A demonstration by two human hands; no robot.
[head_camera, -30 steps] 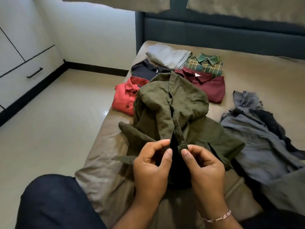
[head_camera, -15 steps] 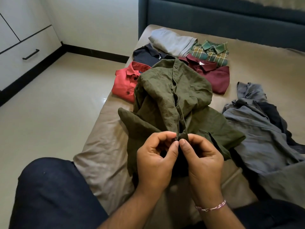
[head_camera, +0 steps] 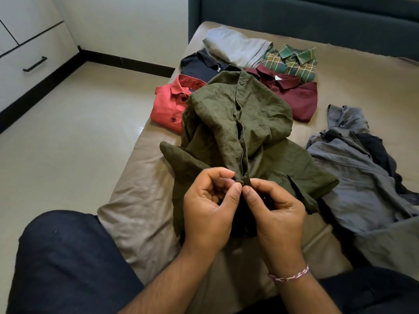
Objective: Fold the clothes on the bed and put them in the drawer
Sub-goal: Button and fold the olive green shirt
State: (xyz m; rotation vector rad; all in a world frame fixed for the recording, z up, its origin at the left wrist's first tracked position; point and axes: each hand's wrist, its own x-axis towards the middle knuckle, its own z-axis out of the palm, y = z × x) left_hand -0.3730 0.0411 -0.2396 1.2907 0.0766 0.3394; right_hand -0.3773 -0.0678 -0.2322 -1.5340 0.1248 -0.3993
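Both hands meet in the middle of the frame — left hand (head_camera: 209, 207) and right hand (head_camera: 275, 210) pinch the green shirt (head_camera: 240, 132) on the bed (head_camera: 362, 71).

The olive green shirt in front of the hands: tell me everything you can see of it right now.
The olive green shirt is a wrinkled, matte woven button-up with a collar, a buttoned placket and a chest pocket. It lies unfolded and bunched on the beige bed sheet, collar away from the person, its upper part overlapping the red shirt and the maroon shirt. The left hand and the right hand both pinch the placket near its lower end.
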